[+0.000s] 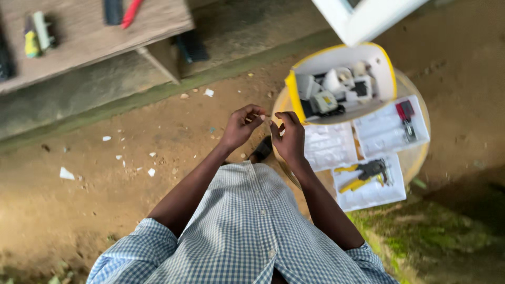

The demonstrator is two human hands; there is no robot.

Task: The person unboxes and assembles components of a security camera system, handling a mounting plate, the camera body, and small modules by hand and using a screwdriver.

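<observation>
Head camera looks steeply down, close.

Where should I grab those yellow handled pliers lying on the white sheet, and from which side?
Grip the pliers by the two yellow handles, coming from above on their left end. They lie flat on the white sheet with the handles pointing left toward you and the dark jaws crowded against other tools on the right.

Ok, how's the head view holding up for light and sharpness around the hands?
Head view: soft, even daylight, no glare; left hand and right hand are slightly soft, so whatever small thing they pinch between them can't be made out. The yellow box reads clearly; the bottom right corner falls into dark shadow.
</observation>
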